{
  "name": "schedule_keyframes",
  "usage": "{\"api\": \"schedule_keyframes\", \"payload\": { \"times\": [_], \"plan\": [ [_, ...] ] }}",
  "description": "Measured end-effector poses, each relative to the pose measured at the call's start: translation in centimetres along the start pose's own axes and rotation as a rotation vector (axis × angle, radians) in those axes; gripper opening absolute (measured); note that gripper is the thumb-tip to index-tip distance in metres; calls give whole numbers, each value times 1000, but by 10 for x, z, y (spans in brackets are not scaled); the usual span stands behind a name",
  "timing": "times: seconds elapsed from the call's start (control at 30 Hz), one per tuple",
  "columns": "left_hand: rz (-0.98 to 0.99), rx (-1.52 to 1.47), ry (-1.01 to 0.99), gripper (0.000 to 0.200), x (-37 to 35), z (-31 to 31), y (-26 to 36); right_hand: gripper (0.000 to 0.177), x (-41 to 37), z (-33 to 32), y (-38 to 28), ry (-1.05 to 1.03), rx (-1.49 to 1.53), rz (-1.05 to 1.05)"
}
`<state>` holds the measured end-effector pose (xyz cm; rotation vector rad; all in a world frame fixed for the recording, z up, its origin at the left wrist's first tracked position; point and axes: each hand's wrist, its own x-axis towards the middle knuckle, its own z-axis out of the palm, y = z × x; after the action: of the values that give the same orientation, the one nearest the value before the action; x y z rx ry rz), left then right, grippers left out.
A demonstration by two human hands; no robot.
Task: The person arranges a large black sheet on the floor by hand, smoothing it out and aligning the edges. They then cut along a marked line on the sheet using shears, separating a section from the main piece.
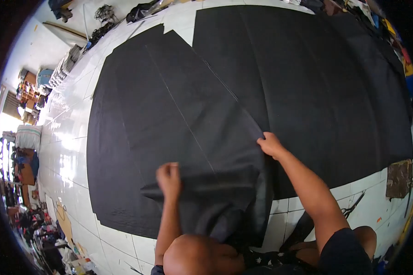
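Large sheets of black fabric (pixel 307 82) lie spread over the white tiled floor. My right hand (pixel 270 145) pinches the edge of the upper black piece (pixel 170 105), right of the middle. Over the lower part of that piece is my left hand (pixel 170 178), its fingers curled together; whether cloth is between them is too small to tell. The fabric bunches in folds between my hands and my knees. A thin pale line runs down the upper piece, and its slanted right edge lies across the fabric beneath.
Black-handled scissors (pixel 353 205) lie on the tiles (pixel 280 220) at the lower right, near a worn brown board (pixel 399 179). Piles of cloth and other items (pixel 36 229) line the left side. A white sack (pixel 28 137) stands at the far left.
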<state>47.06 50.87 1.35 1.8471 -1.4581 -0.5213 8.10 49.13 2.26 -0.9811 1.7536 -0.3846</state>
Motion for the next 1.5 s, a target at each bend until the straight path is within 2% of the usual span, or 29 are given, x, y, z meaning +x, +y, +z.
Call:
{"api": "schedule_keyframes", "payload": {
  "times": [0.03, 0.07, 0.1, 0.2, 0.43, 0.5, 0.6, 0.7, 0.8, 0.83, 0.93, 1.03, 1.13, 1.17, 1.2, 1.27, 1.33, 1.4, 1.5],
  "plan": [
    [28, 347, 161, 34, 17, -19, -27, 62, 10, -3, 24, 51, 3, -11],
    [-140, 561, 210, 50, 23, -28, -42, 57, 19, -8, 38, 103, 4, -37],
    [-314, 636, 135, 69, 34, -32, -85, 53, 16, -11, 49, 152, -14, -38],
    [-560, 630, 33, 79, 27, -30, -83, 47, -3, -10, 104, 282, -92, -74],
    [-457, 411, -202, 78, 18, -31, -94, 44, -113, -24, 170, 333, -215, 96],
    [-434, 399, -263, 76, 11, -29, -76, 44, -140, -27, 195, 269, -212, 157],
    [-272, 455, -345, 72, 12, -21, -85, 48, -158, -32, 259, 47, -85, 151],
    [-248, 440, -350, 70, 23, -14, -57, 52, -158, -44, 244, -150, -99, 332],
    [-212, 339, -408, 70, 39, -1, -59, 51, -150, -47, 193, 100, -116, 452],
    [-206, 344, -422, 68, 42, 3, -55, 40, -146, -47, 182, 175, -111, 457],
    [-184, 280, -408, 68, 45, 12, -55, 30, -129, -39, 229, 365, -80, 237],
    [-237, 303, -429, 62, 43, 13, -43, 25, -128, -31, 242, 485, 68, 202],
    [-375, 89, -454, 52, 40, 23, -59, 21, -129, -32, 237, 509, 195, 231],
    [-245, 200, -427, 41, 41, 25, -37, 20, -128, -33, 236, 514, 235, 230],
    [-211, 198, -402, 40, 51, 34, -34, 19, -124, -35, 233, 524, 277, 221],
    [-138, 202, -367, 38, 71, 49, -38, 18, -112, -37, 218, 612, 304, 149],
    [75, 222, -229, 40, 100, 75, -38, 20, -87, -52, 206, 687, 295, 83],
    [173, 208, -155, 43, 144, 100, -26, 26, -56, -71, 182, 713, 318, 80],
    [64, 73, -160, 44, 186, 114, 19, 40, -16, -97, 134, 644, 432, 52]
  ]
}}
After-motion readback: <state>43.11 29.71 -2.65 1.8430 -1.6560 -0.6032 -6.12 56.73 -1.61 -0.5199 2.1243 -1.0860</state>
